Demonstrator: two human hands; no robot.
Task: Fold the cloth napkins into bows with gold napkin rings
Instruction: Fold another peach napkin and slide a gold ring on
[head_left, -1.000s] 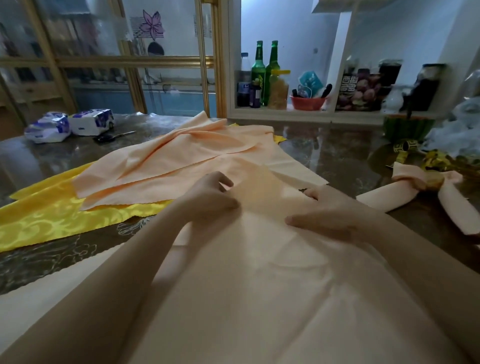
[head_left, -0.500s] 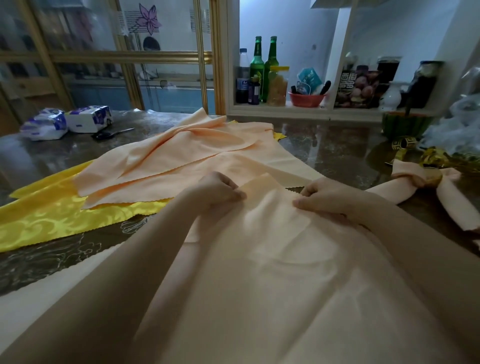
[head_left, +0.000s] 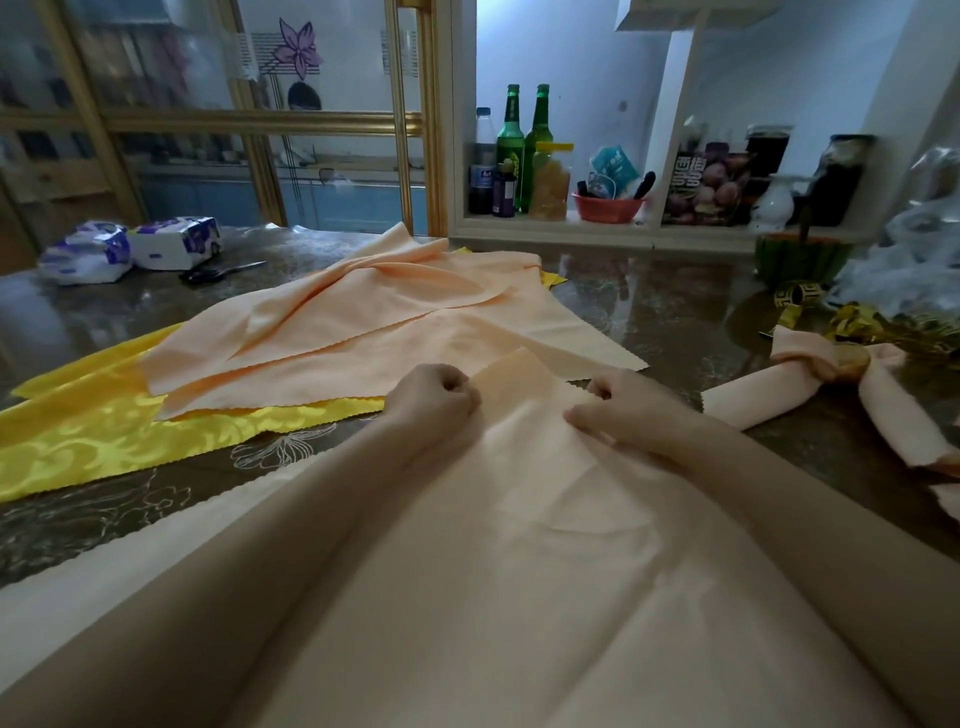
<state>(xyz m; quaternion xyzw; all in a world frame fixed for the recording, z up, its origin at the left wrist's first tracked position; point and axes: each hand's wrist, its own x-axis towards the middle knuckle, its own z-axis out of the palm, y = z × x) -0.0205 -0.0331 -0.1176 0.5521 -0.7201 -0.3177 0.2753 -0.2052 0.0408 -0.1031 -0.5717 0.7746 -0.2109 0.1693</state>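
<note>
Gripping the peach napkin (head_left: 519, 519) by its far edge: my left hand (head_left: 434, 397) is clenched on the cloth and my right hand (head_left: 618, 410) is pinching it. It's spread at 6 o'clock on the bench (head_left: 665, 312). The finished bow (head_left: 753, 395) in its gold ring (head_left: 852, 361) lies at 2 o'clock, and the spare napkins (head_left: 363, 322) are heaped over the yellow cloth (head_left: 104, 436) at 11.

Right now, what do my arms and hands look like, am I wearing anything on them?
The left hand and right hand are bare: no gloves, and no ring, watch or bracelet shows. No sleeves reach into view.
</note>
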